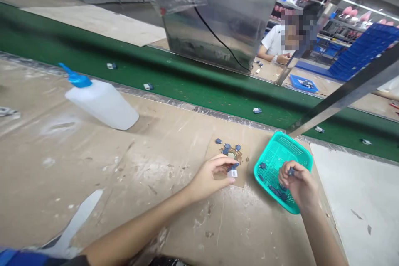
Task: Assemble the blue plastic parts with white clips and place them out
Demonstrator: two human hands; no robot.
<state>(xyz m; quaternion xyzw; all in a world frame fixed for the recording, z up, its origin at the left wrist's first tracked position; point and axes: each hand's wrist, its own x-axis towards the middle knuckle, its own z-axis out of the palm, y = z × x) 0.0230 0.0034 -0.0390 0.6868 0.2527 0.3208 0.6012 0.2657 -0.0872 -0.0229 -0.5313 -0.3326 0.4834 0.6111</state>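
My right hand pinches a small blue part above the teal plastic basket. Left of the basket, my left hand clamps a white-and-blue part, likely because the basket keeps parts within easy reach.

Green conveyor belt, steel panel — blue stacked crates, shelving racks, strip lights
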